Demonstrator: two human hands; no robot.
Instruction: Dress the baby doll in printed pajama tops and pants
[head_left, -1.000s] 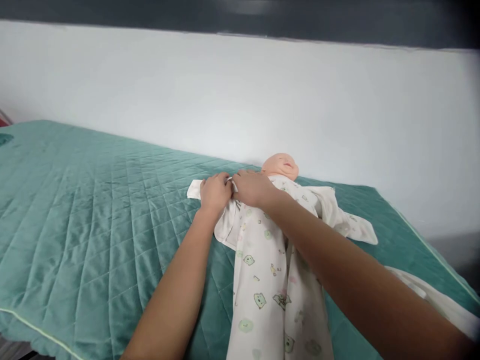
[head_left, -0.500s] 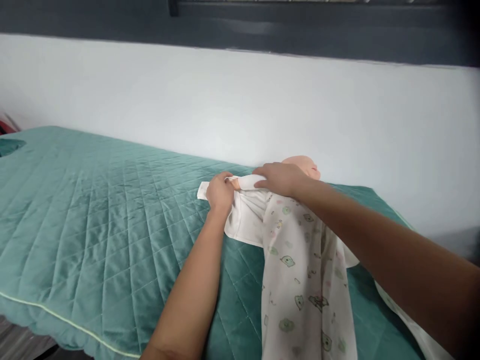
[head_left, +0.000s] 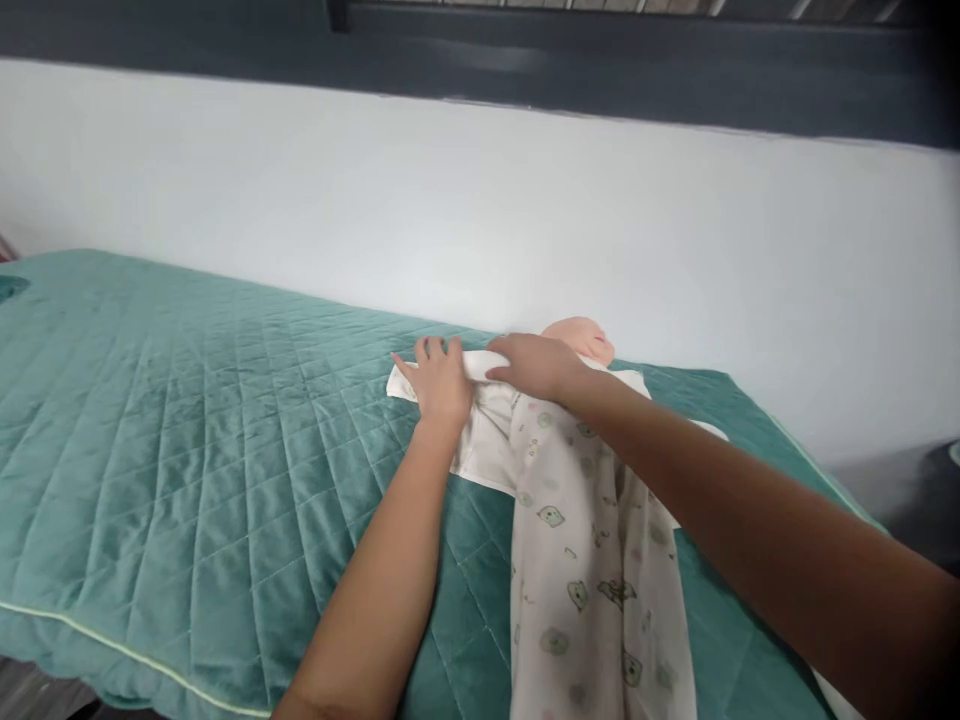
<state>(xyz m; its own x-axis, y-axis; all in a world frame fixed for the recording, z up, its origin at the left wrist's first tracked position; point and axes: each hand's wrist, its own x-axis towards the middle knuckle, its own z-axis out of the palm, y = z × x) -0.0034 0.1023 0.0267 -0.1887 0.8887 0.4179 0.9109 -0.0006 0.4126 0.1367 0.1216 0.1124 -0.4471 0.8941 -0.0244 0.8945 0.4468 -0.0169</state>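
Note:
A baby doll lies on its back near the wall, its pinkish head partly hidden behind my right hand. It wears a white garment printed with small green and pink figures, and the long lower part trails toward me. My right hand is closed around the white sleeve close to the doll's shoulder. At the sleeve's outer end rests my left hand, its fingers spread apart on the cloth. A white cuff sticks out beyond it. The doll's own hand cannot be seen.
The quilted green cover spreads under the doll, with a pale piped front edge. Behind it stands a white wall below a dark ledge. A dark object is at the far right.
My left hand has loosened from its pinch on the sleeve end and its fingers have spread. The doll's skin-coloured part there is now covered. The view has shifted slightly.

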